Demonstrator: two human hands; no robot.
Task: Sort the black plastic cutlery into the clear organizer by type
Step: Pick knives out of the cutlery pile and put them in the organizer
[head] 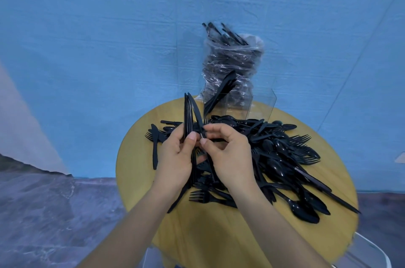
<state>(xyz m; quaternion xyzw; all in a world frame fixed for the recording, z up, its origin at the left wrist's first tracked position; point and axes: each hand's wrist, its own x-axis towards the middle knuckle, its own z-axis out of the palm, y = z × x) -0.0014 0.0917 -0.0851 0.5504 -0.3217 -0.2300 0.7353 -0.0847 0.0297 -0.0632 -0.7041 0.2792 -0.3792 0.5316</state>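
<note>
My left hand [175,158] grips a bundle of black plastic knives [189,112], blades pointing up, above the round table. Beside it my right hand [230,153] pinches one knife at the right edge of that bundle with thumb and fingers. A loose heap of black forks, spoons and knives [285,158] covers the table's middle and right. The clear organizer [238,103] stands at the far edge, and a few black pieces [221,92] lean in its left compartment.
The yellow wooden table [142,180] is small and round, with floor below on the left. Behind the organizer stands a clear plastic bag [232,59] stuffed with more black cutlery. A blue cloth backdrop fills the rear. A single knife [155,149] lies at the table's left.
</note>
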